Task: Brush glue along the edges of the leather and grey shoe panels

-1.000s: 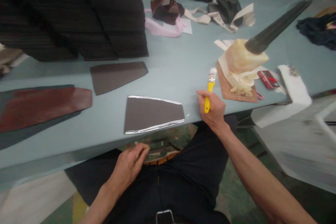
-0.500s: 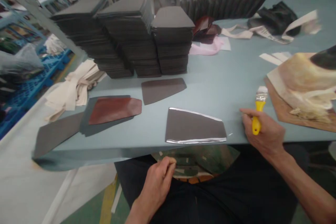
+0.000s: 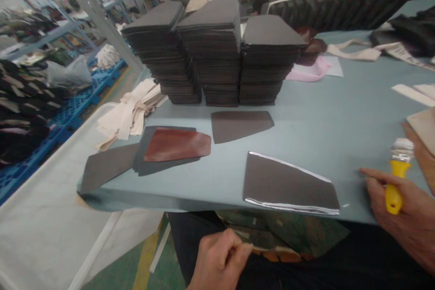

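— Starting with the right hand (image 3: 416, 217); what's it got?
— A yellow-handled brush (image 3: 400, 170), bristles pointing away from the person; fingers clamped on the handle, forefinger stretched out to the left (the rest of the grip is partly hidden).
— And the left hand (image 3: 220, 260)?
— Low over the lap, just off the table's (image 3: 316, 140) front edge; fingers curled together, thumb against them; can't tell if anything small is inside.
— Where's the white-edged panel (image 3: 290, 185)?
— Flat on the table at the near edge, between the two hands but touching neither; dark face up, white lines along both long sides; a white fleck (image 3: 345, 205) just beside its right end.
— Neighbours?
— A plain dark panel (image 3: 241, 126) behind it, to the left; further left a red-brown piece (image 3: 178, 145) lying on grey pieces (image 3: 141, 161); three tall dark stacks (image 3: 217, 63) at the back; cream strips (image 3: 131, 108) heaped left of those; pink cloth (image 3: 311, 71) right of them.
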`<state>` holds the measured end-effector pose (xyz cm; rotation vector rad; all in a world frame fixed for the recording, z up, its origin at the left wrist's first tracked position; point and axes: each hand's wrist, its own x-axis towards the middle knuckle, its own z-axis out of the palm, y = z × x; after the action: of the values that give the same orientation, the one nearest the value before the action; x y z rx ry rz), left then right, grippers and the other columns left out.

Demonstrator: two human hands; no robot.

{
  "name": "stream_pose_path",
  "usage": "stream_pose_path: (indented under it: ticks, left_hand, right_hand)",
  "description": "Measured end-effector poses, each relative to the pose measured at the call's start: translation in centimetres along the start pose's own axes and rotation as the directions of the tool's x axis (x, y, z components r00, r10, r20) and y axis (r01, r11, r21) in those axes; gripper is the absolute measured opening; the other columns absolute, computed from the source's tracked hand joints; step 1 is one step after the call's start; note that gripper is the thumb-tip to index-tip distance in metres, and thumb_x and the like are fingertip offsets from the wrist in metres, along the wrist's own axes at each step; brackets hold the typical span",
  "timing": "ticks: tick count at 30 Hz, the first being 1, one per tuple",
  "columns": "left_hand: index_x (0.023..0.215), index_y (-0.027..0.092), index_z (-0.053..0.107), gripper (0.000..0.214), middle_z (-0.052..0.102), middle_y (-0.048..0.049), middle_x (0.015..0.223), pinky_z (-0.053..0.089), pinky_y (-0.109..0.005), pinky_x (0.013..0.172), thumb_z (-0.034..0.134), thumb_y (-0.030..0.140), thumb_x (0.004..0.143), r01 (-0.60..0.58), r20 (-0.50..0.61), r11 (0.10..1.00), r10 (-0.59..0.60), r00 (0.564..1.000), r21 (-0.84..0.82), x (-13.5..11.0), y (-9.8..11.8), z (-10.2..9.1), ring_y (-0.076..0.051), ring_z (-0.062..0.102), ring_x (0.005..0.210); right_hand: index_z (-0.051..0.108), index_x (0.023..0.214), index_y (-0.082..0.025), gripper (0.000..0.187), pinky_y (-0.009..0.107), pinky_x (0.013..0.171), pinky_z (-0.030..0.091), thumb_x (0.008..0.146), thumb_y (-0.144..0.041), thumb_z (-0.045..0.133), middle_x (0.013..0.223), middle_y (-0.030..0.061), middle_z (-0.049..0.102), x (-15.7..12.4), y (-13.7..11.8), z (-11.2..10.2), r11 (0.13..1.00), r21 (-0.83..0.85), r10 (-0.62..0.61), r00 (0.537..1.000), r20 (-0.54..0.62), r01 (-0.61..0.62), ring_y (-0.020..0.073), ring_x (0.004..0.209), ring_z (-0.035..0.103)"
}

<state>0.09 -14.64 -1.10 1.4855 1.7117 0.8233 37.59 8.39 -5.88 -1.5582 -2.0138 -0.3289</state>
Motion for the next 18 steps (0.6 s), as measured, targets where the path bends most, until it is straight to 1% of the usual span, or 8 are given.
stream_pose_path:
  ticks: [2,3,5,6,8,12,16,18]
  left_hand:
    - [0.114,0.028,0.068,0.013,0.072,0.0007,0.08,0.055,-0.026,0.067,0.06,0.033,0.105,-0.075,-0.133,0.995,0.082,0.988,0.059,0.3,0.1,-1.4,-0.015,0.068,0.067]
    - [0.126,0.03,0.064,0.022,0.075,-0.0008,0.09,0.058,-0.028,0.072,0.062,0.031,0.104,-0.118,-0.229,0.984,0.147,0.962,0.137,0.8,0.2,-2.3,-0.016,0.071,0.074]
    - [0.132,0.032,0.059,0.029,0.077,-0.004,0.105,0.061,-0.034,0.087,0.064,0.031,0.104,-0.155,-0.391,0.925,0.293,0.872,0.346,2.4,0.0,-4.7,-0.02,0.075,0.091]
    - [0.132,0.03,0.059,0.029,0.077,-0.0059,0.111,0.061,-0.037,0.095,0.064,0.029,0.103,-0.144,-0.426,0.884,0.35,0.835,0.444,3.5,-0.3,-6.1,-0.023,0.075,0.101]
    - [0.137,0.026,0.057,0.035,0.075,-0.0107,0.124,0.057,-0.042,0.107,0.064,0.03,0.103,-0.087,-0.44,0.817,0.392,0.808,0.57,6.1,-1.2,-8.6,-0.027,0.072,0.119]
    - [0.148,0.018,0.051,0.056,0.064,-0.0198,0.15,0.049,-0.054,0.118,0.068,0.037,0.098,-0.036,-0.364,0.72,0.392,0.845,0.693,10.9,-3.8,-12.1,-0.037,0.06,0.141]
    - [0.15,0.015,0.049,0.068,0.051,-0.0225,0.164,0.042,-0.059,0.124,0.069,0.037,0.089,0.006,-0.292,0.708,0.283,0.913,0.706,13.7,-5.6,-12.6,-0.043,0.049,0.152]
    - [0.152,0.016,0.048,0.068,0.049,-0.0216,0.166,0.04,-0.059,0.126,0.066,0.035,0.089,0.013,-0.279,0.724,0.248,0.928,0.689,14.3,-5.9,-12.3,-0.041,0.045,0.156]
  right_hand:
    - [0.083,0.106,-0.024,0.038,0.036,0.044,0.041,0.089,-0.05,0.06,0.076,0.0119,0.08,0.0,0.2,0.0,0.999,-0.002,-0.035,0.999,-0.005,0.035,0.0273,0.051,0.066]
    - [0.083,0.106,-0.025,0.038,0.037,0.044,0.041,0.089,-0.049,0.06,0.075,0.0124,0.079,0.1,0.2,0.0,0.999,-0.003,-0.053,0.999,-0.008,0.053,0.0282,0.05,0.065]
    - [0.083,0.104,-0.026,0.037,0.038,0.043,0.039,0.086,-0.05,0.06,0.071,0.0125,0.077,0.3,0.1,0.0,1.0,0.0,-0.019,1.0,-0.002,0.019,0.0288,0.049,0.063]
    - [0.083,0.102,-0.027,0.038,0.039,0.043,0.038,0.085,-0.051,0.06,0.069,0.0126,0.075,0.4,0.0,0.0,1.0,0.004,0.003,1.0,0.001,-0.003,0.0287,0.047,0.061]
    - [0.083,0.1,-0.027,0.038,0.039,0.042,0.036,0.084,-0.053,0.06,0.066,0.0127,0.073,0.5,-0.3,-0.2,0.999,0.013,0.034,0.999,0.017,-0.034,0.0286,0.045,0.059]
    - [0.08,0.097,-0.027,0.035,0.039,0.044,0.038,0.082,-0.05,0.06,0.069,0.0128,0.074,0.7,-0.9,-0.5,0.999,0.015,0.039,0.998,0.04,-0.039,0.0303,0.049,0.064]
    - [0.079,0.095,-0.027,0.032,0.038,0.044,0.036,0.082,-0.049,0.06,0.066,0.0121,0.073,0.9,-1.2,-0.6,0.997,-0.005,0.072,0.996,0.055,-0.072,0.0295,0.048,0.062]
    - [0.078,0.094,-0.027,0.031,0.038,0.045,0.036,0.082,-0.049,0.06,0.066,0.0122,0.072,1.0,-1.2,-0.6,0.997,-0.009,0.082,0.995,0.057,-0.082,0.0293,0.048,0.062]
